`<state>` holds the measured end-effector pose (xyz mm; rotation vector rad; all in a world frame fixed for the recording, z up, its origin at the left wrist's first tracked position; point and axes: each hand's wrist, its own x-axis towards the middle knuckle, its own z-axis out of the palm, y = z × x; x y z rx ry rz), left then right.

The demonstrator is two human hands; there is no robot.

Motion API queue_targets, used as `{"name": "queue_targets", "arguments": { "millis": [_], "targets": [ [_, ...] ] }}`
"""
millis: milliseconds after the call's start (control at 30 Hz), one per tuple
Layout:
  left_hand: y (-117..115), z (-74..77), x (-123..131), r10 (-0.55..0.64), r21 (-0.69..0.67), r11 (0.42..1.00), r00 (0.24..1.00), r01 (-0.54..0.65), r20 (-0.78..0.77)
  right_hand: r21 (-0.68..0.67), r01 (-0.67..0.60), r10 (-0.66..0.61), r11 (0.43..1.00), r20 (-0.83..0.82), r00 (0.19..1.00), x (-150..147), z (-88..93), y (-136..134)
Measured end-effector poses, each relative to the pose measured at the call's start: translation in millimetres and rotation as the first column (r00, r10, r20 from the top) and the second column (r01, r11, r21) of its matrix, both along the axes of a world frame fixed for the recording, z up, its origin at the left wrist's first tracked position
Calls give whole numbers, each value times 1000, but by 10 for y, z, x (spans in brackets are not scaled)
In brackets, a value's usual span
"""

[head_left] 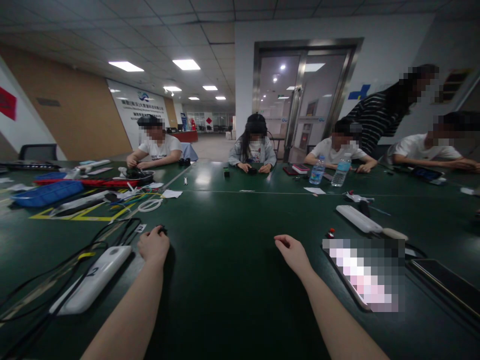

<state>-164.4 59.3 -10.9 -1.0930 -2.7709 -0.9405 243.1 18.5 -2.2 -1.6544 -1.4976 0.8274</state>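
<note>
My left hand (pixel 153 245) rests on the dark green table (pixel 225 280), its fingers closed around a small black object (pixel 162 229). Most of that object is hidden, and its kind is unclear. Just left of this hand is a small white tag (pixel 141 228) marked "2". A white power bank-like case (pixel 95 277), also marked "2", lies nearer to me. On the other side, my right hand (pixel 294 253) lies with curled fingers, thumb and fingertips together. Nothing shows in it. To its right lies a phone (pixel 348 277) with a lit, blurred screen.
Black cables (pixel 56 272) run along the left. Beyond them are a blue tray (pixel 48 193) and a white cable coil (pixel 150 205). At right lie a white device (pixel 358 219) and a dark phone (pixel 446 282). Water bottles (pixel 341 171) stand farther back. Several people are around the table.
</note>
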Motion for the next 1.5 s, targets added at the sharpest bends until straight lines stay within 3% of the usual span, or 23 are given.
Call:
{"name": "queue_targets", "arguments": {
  "millis": [1067, 1500],
  "targets": [
    [-33, 53, 34, -20, -29, 999, 1000, 19, -17, -46, 10, -10, 999, -13, 1000, -18, 81, -44],
    [-44, 70, 47, -18, -52, 999, 1000, 17, -12, -28, 6, -6, 1000, 3, 1000, 0, 8, 1]
  ]
}}
